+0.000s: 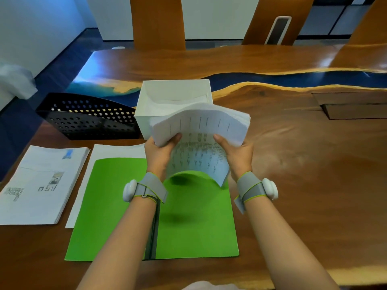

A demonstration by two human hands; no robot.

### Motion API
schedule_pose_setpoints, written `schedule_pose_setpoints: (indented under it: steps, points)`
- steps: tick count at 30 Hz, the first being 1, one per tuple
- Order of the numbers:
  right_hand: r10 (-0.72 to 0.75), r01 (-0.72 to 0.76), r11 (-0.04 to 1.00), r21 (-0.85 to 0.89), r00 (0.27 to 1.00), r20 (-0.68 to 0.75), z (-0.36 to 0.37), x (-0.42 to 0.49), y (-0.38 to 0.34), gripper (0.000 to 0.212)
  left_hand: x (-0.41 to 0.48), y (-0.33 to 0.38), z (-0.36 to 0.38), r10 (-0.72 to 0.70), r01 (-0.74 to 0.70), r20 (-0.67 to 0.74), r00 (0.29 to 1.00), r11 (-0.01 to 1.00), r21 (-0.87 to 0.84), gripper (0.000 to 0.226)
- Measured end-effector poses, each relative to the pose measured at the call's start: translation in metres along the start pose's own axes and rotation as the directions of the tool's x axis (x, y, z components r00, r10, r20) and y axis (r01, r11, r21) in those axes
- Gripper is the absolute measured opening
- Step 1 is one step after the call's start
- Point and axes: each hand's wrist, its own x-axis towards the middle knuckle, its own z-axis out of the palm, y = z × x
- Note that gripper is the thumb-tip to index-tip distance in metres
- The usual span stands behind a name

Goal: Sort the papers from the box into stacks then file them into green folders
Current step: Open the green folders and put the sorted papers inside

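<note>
Two bare forearms reach in from the near edge of a glossy wooden tabletop (303, 168), each wearing a grey wrist strap (149, 188) with a white puck.

Beneath them, near that edge, a green folder (109, 206) lies open and flat, its dark spine running between the arms.

Above the folder's far right half, both hands hold one thick sheaf of printed papers (201, 128). The left hand (160, 152) grips the sheaf's left side and the right hand (237, 153) grips its right side, each with the thumb on top and the fingers curled under. The sheaf sits between the two hands and bows upward into an arch (its near edge curves clear above the green surface), so it hangs in the air rather than resting on the folder.

Towards the left edge lies a flat stack of printed pages (41, 185). Just beside it, a second white stack (117, 151) is partly covered by the folder.

Farther back, a white box (146, 105) stands open just behind the raised sheaf, with more paper inside. A black perforated file holder (88, 118) stands touching its left side.

Across the far edge stand wooden chair backs (157, 21).
</note>
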Motion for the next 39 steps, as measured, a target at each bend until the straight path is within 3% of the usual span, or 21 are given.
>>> schedule_pose_setpoints:
  steps: [4,7,10,13,18,28,33,39]
  points:
    - [-0.019,0.02,1.0,-0.016,0.999,0.028,-0.007,-0.003,0.012,0.023,-0.009,-0.011,-0.01,-0.002,0.002,0.017,1.0,1.0,-0.002,0.026]
    - [0.167,-0.169,0.979,-0.113,0.986,-0.028,-0.019,-0.017,0.046,0.019,-0.025,-0.043,-0.016,-0.138,0.129,0.051,0.989,0.98,0.15,0.032]
    - [0.261,-0.26,0.946,-0.196,0.965,-0.018,-0.023,-0.023,0.065,0.033,-0.031,-0.06,-0.019,-0.257,0.232,0.073,0.964,0.939,0.252,0.03]
    - [0.194,-0.195,0.937,-0.291,0.98,-0.03,-0.021,-0.017,0.059,0.037,-0.022,-0.054,-0.018,-0.222,0.199,0.062,0.973,0.946,0.255,0.027]
    - [0.114,-0.093,0.957,-0.273,0.991,0.063,-0.021,-0.018,0.047,0.022,-0.017,-0.037,-0.035,-0.154,0.109,0.136,0.979,0.95,0.292,0.032]
    - [0.503,-0.458,0.812,-0.363,0.863,0.036,-0.043,-0.06,0.104,0.032,-0.068,-0.097,-0.073,-0.352,0.274,0.032,0.936,0.781,0.562,0.031]
    - [0.573,-0.542,0.766,-0.345,0.819,-0.013,-0.052,-0.076,0.125,0.035,-0.082,-0.111,-0.081,-0.369,0.267,0.01,0.93,0.691,0.671,0.032]
    - [0.568,-0.55,0.757,-0.353,0.821,-0.061,-0.051,-0.072,0.13,0.036,-0.085,-0.115,-0.078,-0.396,0.271,0.044,0.917,0.699,0.661,0.044]
